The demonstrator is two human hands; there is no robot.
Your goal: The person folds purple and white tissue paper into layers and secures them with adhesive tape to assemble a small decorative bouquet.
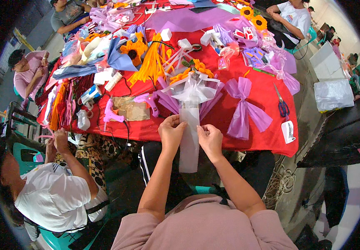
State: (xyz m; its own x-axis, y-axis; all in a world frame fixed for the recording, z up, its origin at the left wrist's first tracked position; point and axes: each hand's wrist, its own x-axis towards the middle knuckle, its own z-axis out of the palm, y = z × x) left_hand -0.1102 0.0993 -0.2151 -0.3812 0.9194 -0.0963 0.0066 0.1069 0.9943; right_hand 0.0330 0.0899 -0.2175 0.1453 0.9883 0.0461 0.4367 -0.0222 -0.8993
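A wide, translucent white ribbon (189, 146) hangs lengthwise over the table's near edge, its lower end above my lap. My left hand (171, 135) pinches its left edge between thumb and fingers. On the opposite edge, my right hand (210, 141) is closed in a pinch at about the same height. Just beyond my hands, a sheer white bow (194, 91) lies at the ribbon's upper end. Orange felt-like flowers (203, 68) and purple wrapping (167, 100) spread out behind and beside that bow. A sheer purple bow (243, 106) rests to the right, apart from my right hand.
On the red-covered table (225, 143) lie two glue guns (112, 111), a cardboard piece (133, 109), scissors (282, 104) and a white dispenser-like item (288, 132). Orange fuzzy stems (150, 62) and sunflowers (134, 51) are piled farther back. A person in white (59, 196) sits close on my left.
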